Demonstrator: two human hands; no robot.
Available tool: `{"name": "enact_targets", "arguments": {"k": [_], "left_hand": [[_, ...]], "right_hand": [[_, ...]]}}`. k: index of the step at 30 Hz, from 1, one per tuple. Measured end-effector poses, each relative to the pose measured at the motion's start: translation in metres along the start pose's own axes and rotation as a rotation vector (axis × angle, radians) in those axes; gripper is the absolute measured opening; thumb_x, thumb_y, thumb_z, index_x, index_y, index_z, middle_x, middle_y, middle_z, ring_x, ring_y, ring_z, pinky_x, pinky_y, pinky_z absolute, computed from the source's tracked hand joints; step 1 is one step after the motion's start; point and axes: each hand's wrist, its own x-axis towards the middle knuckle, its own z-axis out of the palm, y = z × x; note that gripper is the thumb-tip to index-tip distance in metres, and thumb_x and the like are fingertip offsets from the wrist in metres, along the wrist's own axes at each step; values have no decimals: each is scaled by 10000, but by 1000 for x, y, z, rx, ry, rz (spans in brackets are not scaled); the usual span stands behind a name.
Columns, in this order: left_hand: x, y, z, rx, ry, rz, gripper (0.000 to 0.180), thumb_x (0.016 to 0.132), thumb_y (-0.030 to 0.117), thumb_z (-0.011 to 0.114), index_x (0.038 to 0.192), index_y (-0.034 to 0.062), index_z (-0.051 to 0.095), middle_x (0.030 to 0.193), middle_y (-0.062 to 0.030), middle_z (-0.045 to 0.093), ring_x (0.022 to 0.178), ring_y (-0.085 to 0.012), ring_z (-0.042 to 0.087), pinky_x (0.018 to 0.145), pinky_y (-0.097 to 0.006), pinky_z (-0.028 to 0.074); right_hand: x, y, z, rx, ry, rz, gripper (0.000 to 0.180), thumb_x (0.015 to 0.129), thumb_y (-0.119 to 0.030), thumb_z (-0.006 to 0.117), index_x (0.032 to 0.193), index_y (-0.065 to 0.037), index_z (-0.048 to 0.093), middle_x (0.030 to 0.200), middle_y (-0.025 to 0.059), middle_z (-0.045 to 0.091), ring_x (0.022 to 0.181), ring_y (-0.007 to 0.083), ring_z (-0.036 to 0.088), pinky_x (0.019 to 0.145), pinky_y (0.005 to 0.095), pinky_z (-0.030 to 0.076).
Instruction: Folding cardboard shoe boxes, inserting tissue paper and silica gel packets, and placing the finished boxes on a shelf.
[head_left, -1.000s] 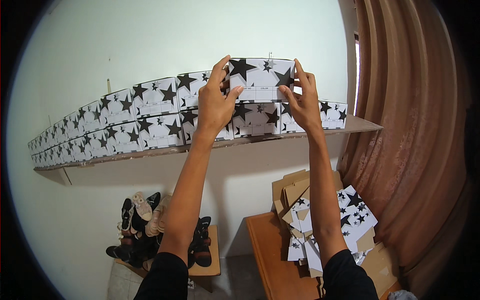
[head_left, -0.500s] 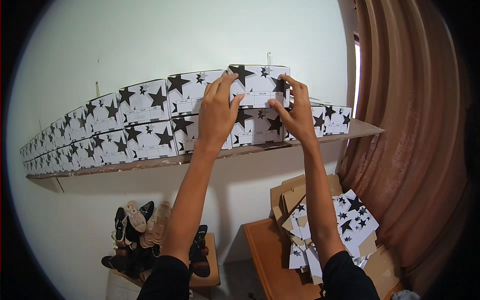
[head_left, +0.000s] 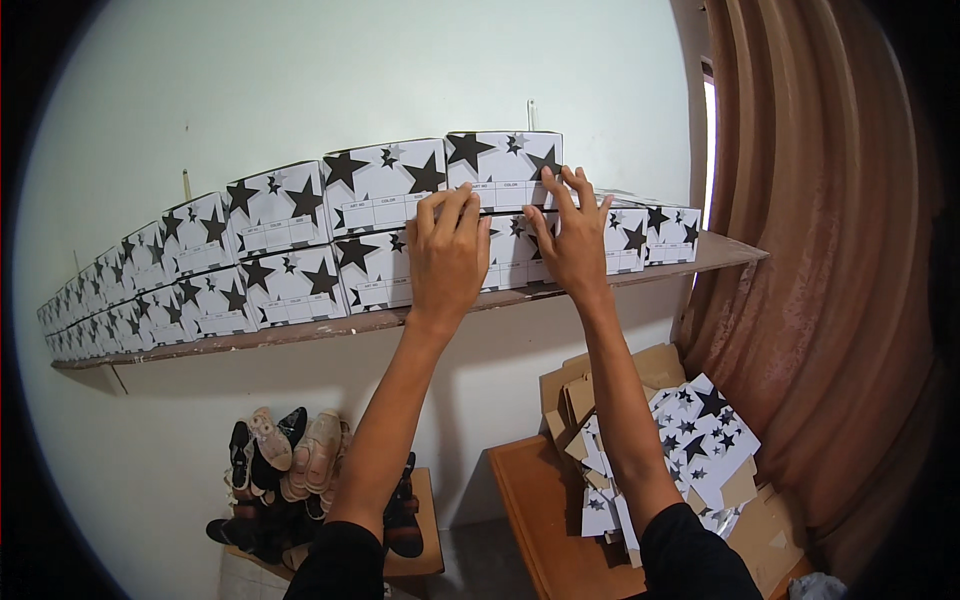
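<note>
And there you were, both arms stretched up and forward from your black sleeves (head_left: 695, 552), elbows nearly straight, hands close together at the shelf (head_left: 728, 252). Your left hand (head_left: 448, 265) showed its back, wrist fairly straight, fingers side by side and gently bent, the thumb along its right side. Its fingertips were at the lower left of the star-printed box (head_left: 507, 168), by the seam with the neighbouring box (head_left: 385, 180). That hand was loosely open, with nothing gripped.

Over to your right hand (head_left: 572, 240): wider spread, fingers up and fanned, index fingertip at the box's lower right front, thumb pointing up and left near the joint with the lower row (head_left: 298, 290). It was clearly open too, grasping nothing; whether each fingertip pressed the cardboard, you couldn't tell.

And the box itself? It sat upright at the right end of the upper row (head_left: 275, 208), stacked on the lower row. Below your right forearm lay flattened star-printed cartons (head_left: 715, 440) on a brown table (head_left: 520, 505); shoes (head_left: 270, 465) were heaped beside your left forearm.
</note>
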Motion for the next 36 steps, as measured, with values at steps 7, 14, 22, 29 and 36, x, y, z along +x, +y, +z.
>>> {"name": "enact_targets", "arguments": {"k": [7,14,22,29,36], "left_hand": [[-11,13,-23,-108,48,-33,321,857,108,749,1151,-13,711,1289,-126,645,1161,-298,554,988,-430,473],[-86,56,-70,-559,-136,-183,290,852,74,744,1134,17,712,1205,-151,693,1033,-311,660,927,-401,518],[-284,109,-53,-1055,-920,-740,300,909,86,712,1198,12,676,1203,-130,699,1031,-186,682,837,-311,541],[-423,199,-36,-1328,-1267,-912,342,929,118,709,1248,14,645,1166,-133,716,979,-185,705,809,-303,554],[-447,266,-24,-1368,-1417,-773,333,928,126,710,1242,37,641,1180,-138,712,962,-194,715,808,-318,569]], "right_hand": [[-18,-22,-23,-20,-71,10,566,967,-302,660,1471,-113,484,1486,203,435,1443,428,327,1147,699,188],[-97,-29,-93,213,-151,127,565,919,-177,705,1425,-49,490,1411,239,482,1302,426,479,1083,466,407],[-288,-24,-165,151,-551,578,471,950,-215,673,1358,-38,518,1338,194,529,1247,396,528,1046,440,444],[-453,-38,-258,-42,-631,1130,447,934,-197,693,1319,-38,532,1246,191,557,1142,377,590,966,426,497],[-515,-44,-338,-226,-517,1285,426,936,-198,695,1302,-31,554,1209,192,578,1086,361,623,935,433,512]]}}
